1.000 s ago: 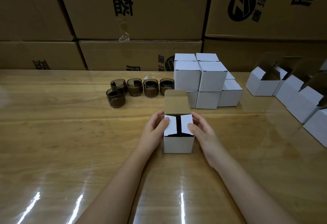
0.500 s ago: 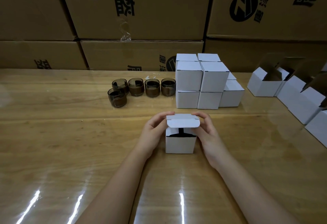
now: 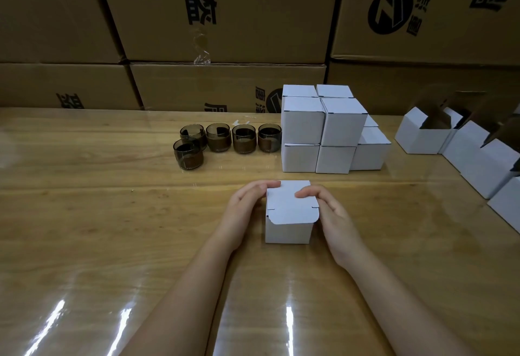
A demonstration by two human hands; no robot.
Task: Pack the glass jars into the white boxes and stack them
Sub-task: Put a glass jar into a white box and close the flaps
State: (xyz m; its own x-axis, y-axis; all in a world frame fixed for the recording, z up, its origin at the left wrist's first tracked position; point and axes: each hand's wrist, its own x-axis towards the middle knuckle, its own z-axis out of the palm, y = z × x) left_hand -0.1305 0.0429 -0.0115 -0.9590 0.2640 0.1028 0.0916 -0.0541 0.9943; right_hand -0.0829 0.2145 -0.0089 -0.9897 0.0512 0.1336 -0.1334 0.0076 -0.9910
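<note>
A small white box [image 3: 289,227] stands on the wooden table [image 3: 112,229] in front of me. Its lid lies folded over the top and the tuck flap hangs outside the front wall. My left hand [image 3: 245,206] holds the box's left side, fingers curled over the lid's back edge. My right hand [image 3: 327,210] cups the right side, with fingers pressing on the lid. Several dark glass jars [image 3: 244,139] stand in a row behind, to the left. A stack of closed white boxes [image 3: 322,130] sits right of the jars.
Several open white boxes [image 3: 422,137] with raised brown flaps line the table's right side. Big brown cartons [image 3: 225,17] form a wall along the far edge. The table has a glossy transparent cover.
The lid went from standing upright to lying flat over the top, flap over the front. Both hands moved from the inner flaps up to the lid and sides.
</note>
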